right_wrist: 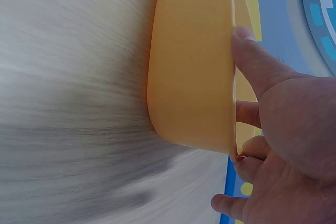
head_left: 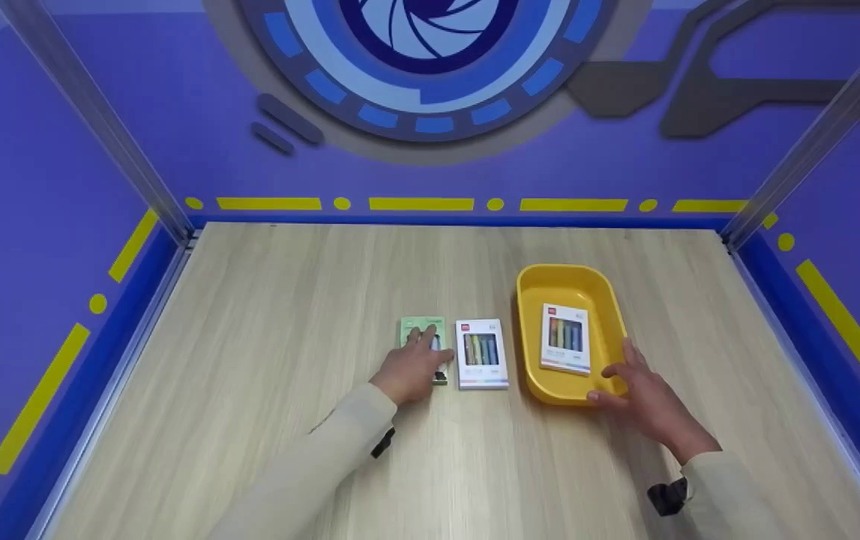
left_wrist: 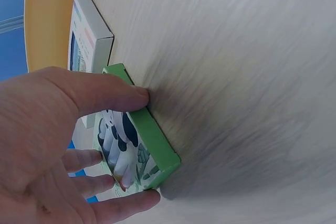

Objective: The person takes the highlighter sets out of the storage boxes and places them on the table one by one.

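My left hand [head_left: 409, 371] lies over a green box of crayons [head_left: 409, 325] with a panda picture on it. In the left wrist view its thumb presses one long green side of the box [left_wrist: 157, 140], and the fingers reach to the opposite side and the end. Just right of it a white box of crayons [head_left: 483, 379] lies flat on the table. A second white crayon box [head_left: 566, 362] is inside the yellow plastic bin [head_left: 570, 283]. My right hand [head_left: 651, 401] grips the bin's near right corner, thumb and fingers at the rim.
The pale wooden table [head_left: 287, 315] carries the boxes and bin. Blue walls with yellow dashes [head_left: 421, 204] enclose it at the back and on both sides. Metal posts [head_left: 111, 131] stand at the back corners.
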A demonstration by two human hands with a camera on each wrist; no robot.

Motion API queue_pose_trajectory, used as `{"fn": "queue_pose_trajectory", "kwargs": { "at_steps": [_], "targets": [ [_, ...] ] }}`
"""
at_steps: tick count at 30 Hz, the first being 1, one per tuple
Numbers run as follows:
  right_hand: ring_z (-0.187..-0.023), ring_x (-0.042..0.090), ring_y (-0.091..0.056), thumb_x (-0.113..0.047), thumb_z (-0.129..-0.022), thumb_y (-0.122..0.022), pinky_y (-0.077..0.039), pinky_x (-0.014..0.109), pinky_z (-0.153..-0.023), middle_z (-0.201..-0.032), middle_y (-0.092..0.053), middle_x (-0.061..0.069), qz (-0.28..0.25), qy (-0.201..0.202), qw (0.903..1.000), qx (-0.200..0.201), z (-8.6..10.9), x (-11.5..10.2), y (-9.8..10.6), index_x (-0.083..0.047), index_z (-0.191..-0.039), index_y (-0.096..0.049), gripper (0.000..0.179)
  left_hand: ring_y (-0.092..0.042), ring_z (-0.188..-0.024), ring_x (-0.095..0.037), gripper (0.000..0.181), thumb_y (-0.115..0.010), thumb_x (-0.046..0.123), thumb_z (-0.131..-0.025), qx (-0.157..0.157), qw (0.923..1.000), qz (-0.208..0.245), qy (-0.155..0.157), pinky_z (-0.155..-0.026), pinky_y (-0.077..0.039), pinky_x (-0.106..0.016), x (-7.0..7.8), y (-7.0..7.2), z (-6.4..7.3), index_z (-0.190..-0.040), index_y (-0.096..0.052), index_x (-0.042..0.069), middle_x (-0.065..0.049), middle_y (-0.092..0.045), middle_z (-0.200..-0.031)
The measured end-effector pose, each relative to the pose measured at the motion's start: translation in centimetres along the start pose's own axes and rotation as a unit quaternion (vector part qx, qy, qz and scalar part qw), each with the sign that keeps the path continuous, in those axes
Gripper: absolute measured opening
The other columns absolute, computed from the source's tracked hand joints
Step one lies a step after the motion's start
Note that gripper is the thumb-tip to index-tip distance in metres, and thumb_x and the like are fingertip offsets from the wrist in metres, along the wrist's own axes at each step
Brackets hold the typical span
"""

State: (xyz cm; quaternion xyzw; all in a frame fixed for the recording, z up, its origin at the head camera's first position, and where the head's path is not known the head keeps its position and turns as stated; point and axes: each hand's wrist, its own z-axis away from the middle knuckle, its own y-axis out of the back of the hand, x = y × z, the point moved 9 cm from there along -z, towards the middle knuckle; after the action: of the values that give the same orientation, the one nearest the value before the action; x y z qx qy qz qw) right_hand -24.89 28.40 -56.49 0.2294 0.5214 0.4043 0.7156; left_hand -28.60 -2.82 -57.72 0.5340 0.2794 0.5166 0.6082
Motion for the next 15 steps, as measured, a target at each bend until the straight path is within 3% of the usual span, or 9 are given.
{"fn": "queue_pose_trajectory", "kwargs": {
  "at_steps": [15],
  "targets": [
    [-0.147, 0.045, -0.002, -0.054, -0.082, -0.069, -0.017, 0.064, -0.115, -0.162, 0.013, 0.016, 0.0, -0.005, 1.0, -0.001, 0.04, 0.0, 0.05, -0.005, -0.13, -0.05, 0.071, -0.021, -0.148, -0.036, 0.062, -0.058, 0.001, -0.089, -0.008, 0.9999, -0.01, -0.004, -0.106, -0.04, -0.059, 0.33, 0.82, 0.1, -0.142, -0.049, 0.03, -0.01, -0.021, -0.162]
  ]
}}
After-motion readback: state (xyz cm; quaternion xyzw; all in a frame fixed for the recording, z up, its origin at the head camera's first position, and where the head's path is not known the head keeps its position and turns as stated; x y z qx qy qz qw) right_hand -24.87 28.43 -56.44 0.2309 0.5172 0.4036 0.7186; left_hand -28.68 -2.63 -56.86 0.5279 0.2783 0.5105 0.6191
